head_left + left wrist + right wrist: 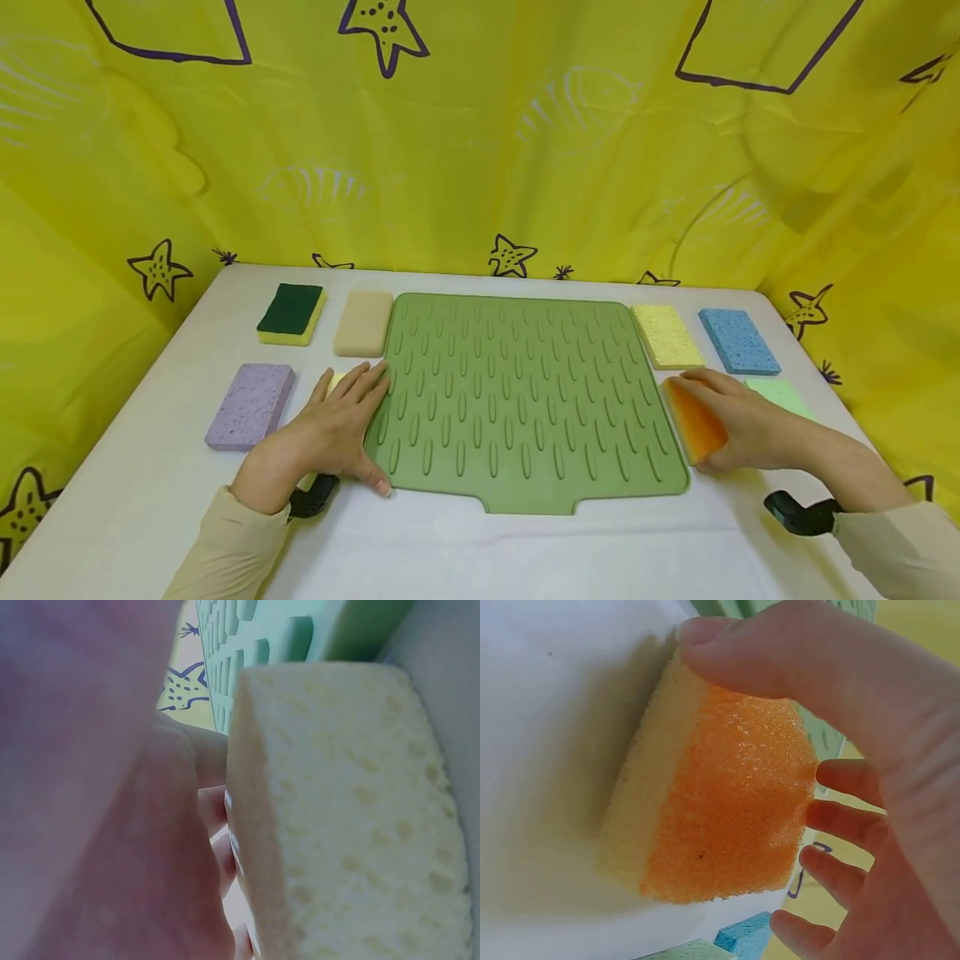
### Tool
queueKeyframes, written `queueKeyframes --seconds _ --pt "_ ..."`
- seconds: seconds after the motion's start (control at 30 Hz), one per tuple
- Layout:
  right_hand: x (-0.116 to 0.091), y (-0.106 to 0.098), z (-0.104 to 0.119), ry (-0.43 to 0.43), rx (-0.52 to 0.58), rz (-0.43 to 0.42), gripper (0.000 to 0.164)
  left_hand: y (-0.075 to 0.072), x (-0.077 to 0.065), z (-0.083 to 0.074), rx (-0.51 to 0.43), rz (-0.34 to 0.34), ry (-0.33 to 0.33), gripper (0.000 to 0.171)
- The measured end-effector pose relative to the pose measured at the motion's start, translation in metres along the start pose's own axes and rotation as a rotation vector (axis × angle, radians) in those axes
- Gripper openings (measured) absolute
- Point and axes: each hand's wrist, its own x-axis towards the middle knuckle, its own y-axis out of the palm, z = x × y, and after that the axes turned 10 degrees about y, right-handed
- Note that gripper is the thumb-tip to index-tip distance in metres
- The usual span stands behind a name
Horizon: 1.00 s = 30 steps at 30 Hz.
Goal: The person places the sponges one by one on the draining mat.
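Observation:
An orange-and-cream two-layer sponge (735,802) sits at the mat's right edge, its orange face turned up and toward the right. My right hand (738,421) holds it, thumb at the near end and fingertips along the far edge. At the mat's left edge, my left hand (333,425) spreads its straight fingers over a pale yellow porous sponge (360,817), hiding most of it in the head view. The left fingertips and thumb reach the green ridged mat (517,400), which lies between both hands.
On the left are a purple sponge (251,406), a green-and-yellow scrubber (291,314) and a beige sponge (364,323). Yellow (667,337), blue (739,341) and light green (780,397) sponges lie on the right. A yellow curtain (465,133) hangs behind the white table (525,558).

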Motion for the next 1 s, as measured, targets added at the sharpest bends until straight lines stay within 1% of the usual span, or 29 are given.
queueKeyframes --seconds 0.1,0.27,0.33,0.53,0.73,1.0 --pt "0.0 -0.003 0.002 0.011 -0.01 0.001 0.103 -0.001 0.0 -0.001 -0.005 0.004 -0.001 0.138" --pt "0.001 -0.008 0.01 -0.002 -0.021 -0.05 0.102 -0.001 0.0 -0.001 -0.009 0.011 -0.006 0.139" --pt "0.002 -0.009 0.014 -0.002 -0.01 -0.064 0.101 -0.001 0.0 -0.001 -0.008 0.011 -0.007 0.14" --pt "0.005 -0.011 0.031 0.02 0.034 -0.065 0.1 0.0 0.001 -0.001 -0.014 0.009 -0.005 0.139" --pt "0.012 -0.01 0.048 -0.009 0.018 -0.109 0.099 0.0 0.0 -0.001 -0.015 0.014 -0.005 0.14" --pt "0.019 -0.012 0.063 -0.013 0.006 -0.101 0.1 0.0 0.0 0.0 -0.007 0.009 -0.004 0.14"
